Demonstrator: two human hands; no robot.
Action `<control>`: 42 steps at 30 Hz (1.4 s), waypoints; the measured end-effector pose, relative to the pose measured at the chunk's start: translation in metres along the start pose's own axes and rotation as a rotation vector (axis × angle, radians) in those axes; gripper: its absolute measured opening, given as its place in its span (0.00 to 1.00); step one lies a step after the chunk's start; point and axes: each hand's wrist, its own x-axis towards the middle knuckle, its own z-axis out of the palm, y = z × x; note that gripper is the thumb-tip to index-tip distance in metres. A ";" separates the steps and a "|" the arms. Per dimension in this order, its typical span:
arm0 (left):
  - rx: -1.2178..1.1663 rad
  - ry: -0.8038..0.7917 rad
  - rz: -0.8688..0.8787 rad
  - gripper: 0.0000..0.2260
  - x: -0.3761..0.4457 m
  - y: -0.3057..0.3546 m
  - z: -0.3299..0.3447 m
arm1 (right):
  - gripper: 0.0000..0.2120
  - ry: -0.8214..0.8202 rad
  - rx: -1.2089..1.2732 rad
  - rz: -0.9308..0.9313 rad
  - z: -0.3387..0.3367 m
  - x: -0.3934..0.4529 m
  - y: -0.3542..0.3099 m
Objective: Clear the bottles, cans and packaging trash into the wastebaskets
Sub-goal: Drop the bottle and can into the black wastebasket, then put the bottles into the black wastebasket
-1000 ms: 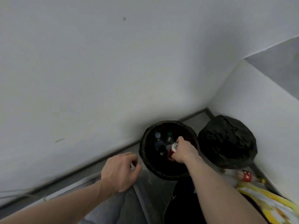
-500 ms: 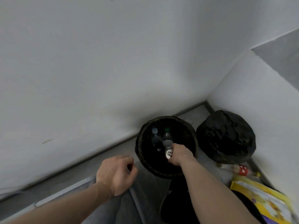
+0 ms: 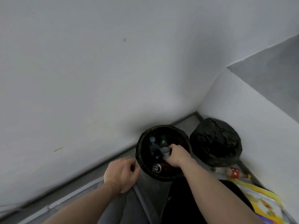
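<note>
One red aluminium drink can (image 3: 157, 167) with a silver pull-tab top lies on its side inside the round black wastebasket (image 3: 163, 126), at the near rim. Right hand (image 3: 177, 155) reaches into the basket just above the can, fingers curled; whether it grasps the grey-labelled bottle (image 3: 165, 151) cannot be told. Left hand (image 3: 120, 172) hangs loosely curled, holding nothing, beside the basket. Two wastebaskets counted; the second, bag-covered wastebasket (image 3: 216, 142) stands to the right.

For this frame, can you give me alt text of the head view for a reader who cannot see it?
A person's right hand reaches into an open black wastebasket in a white-walled corner, beside bottles and above a red can lying inside. The left hand hovers loosely curled near its rim; a second black-bagged wastebasket stands to the right.
</note>
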 end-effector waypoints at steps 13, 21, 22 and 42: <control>0.041 -0.102 0.215 0.22 0.045 0.080 -0.057 | 0.28 0.625 0.001 0.036 -0.101 -0.191 0.102; -0.077 0.095 0.660 0.23 0.034 0.288 -0.126 | 0.36 0.738 0.089 0.218 -0.115 -0.293 0.209; -0.063 0.091 0.700 0.24 0.032 0.307 -0.129 | 0.37 0.747 0.107 0.237 -0.115 -0.299 0.220; -0.170 -0.415 1.080 0.23 0.137 0.659 0.021 | 0.36 1.067 0.607 0.674 -0.205 -0.230 0.526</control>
